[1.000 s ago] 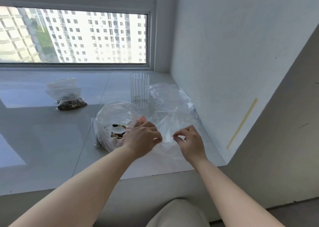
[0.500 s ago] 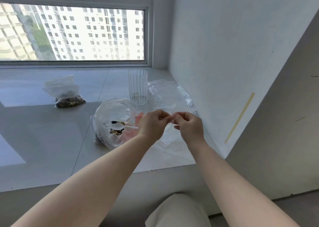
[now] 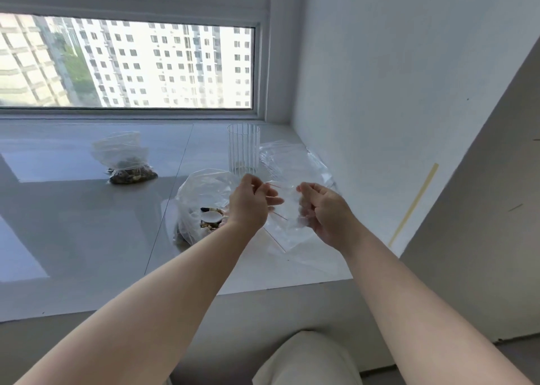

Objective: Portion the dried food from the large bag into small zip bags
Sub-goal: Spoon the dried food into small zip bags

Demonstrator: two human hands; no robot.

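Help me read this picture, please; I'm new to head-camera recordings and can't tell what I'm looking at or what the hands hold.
There is no machine here: a person wears one wide-angle camera on the head, looking forward and down, so you see their own two arms. The left hand and right hand each pinch an empty small zip bag, held up between them above a pale window ledge. On the ledge lie the large bag of dried food with a white spoon inside, a ribbed clear glass, loose empty bags behind, and a filled small bag farther left.
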